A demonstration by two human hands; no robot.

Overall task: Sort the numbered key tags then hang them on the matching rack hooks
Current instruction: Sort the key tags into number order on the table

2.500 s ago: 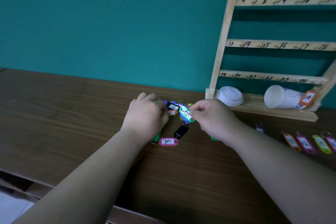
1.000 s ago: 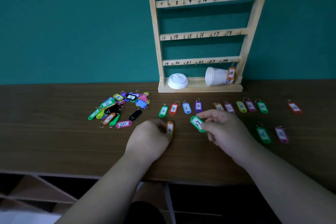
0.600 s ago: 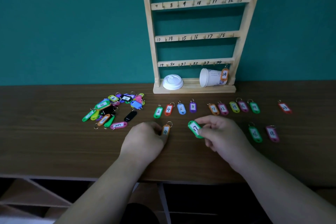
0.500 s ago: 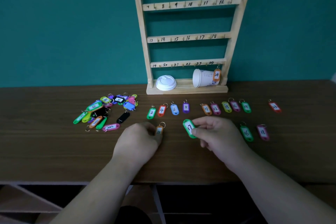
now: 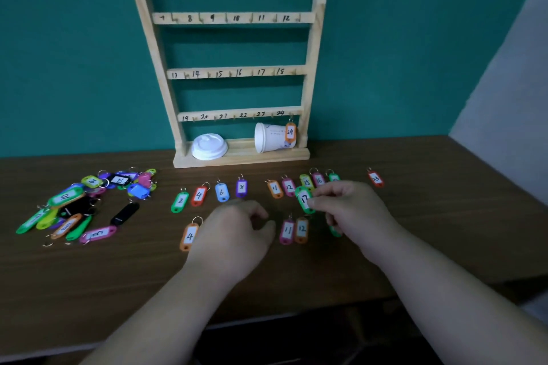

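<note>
Green key tag 17 (image 5: 304,198): pinched in right hand (image 5: 353,213), over the counter (image 5: 118,275), centre-right. Left hand (image 5: 234,234): loosely curled, holding nothing, just right of orange tag 4 (image 5: 189,236). Unsorted tag pile (image 5: 83,204): left.

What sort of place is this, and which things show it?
Probably an indoor sorting desk: a dark wooden tabletop against a teal wall, a pale wooden rack of numbered hooks and coloured plastic key tags.

A teal wall (image 5: 74,53) rises behind a dark brown, wood-grained surface (image 5: 89,281). On the right a pale grey wall (image 5: 510,83) meets the teal one at a slant. The light is dim, and deep shadow lies below the surface's front edge.
</note>
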